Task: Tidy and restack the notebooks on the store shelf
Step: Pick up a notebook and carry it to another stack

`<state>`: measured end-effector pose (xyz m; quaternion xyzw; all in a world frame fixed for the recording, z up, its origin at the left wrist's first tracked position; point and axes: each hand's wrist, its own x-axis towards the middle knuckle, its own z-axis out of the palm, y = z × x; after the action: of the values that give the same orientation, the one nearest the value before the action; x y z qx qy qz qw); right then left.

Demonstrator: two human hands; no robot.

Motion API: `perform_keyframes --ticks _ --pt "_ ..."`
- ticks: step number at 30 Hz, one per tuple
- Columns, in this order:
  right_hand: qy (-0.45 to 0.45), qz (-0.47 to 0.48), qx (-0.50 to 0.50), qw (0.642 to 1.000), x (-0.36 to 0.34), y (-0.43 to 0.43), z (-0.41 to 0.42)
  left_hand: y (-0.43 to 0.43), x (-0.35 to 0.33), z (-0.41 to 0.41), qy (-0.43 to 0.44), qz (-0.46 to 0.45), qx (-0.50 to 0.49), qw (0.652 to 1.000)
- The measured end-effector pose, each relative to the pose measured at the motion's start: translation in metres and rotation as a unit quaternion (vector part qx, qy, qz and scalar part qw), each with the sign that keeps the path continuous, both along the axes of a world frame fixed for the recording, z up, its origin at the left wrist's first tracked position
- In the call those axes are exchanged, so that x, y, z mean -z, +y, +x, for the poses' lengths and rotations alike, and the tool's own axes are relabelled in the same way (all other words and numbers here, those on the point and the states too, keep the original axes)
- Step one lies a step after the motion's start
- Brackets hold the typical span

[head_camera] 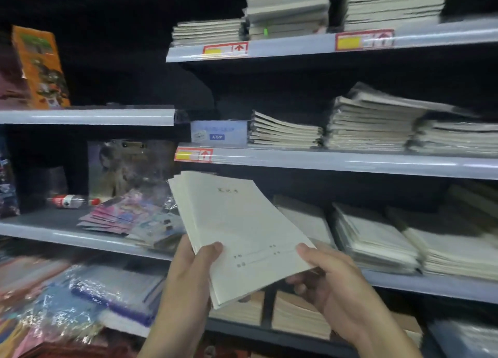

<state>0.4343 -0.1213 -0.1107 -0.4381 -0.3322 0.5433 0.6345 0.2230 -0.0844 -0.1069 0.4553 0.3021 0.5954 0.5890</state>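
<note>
1. The left hand and right hand each pinch a near corner of the pale notebook bundle, thumbs on top — held in the air before the lower shelf.
2. I'd square its edges, then lay it flat on a matching stack.
3. Beyond, blur smears the farther stacks — cover print is unreadable.

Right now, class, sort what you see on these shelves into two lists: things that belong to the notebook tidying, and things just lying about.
Part of the job: held notebooks, in the left hand and right hand; lower-shelf notebook stacks; middle-shelf notebook stacks.

Lying about: plastic bottle; colourful packets; blue box; orange book.
</note>
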Motion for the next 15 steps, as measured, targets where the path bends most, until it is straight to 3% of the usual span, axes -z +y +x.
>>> perform_keyframes --ticks 15 --pt "0.023 0.025 0.134 0.990 0.002 -0.086 0.082 -0.036 0.016 0.098 0.029 0.005 0.131 0.991"
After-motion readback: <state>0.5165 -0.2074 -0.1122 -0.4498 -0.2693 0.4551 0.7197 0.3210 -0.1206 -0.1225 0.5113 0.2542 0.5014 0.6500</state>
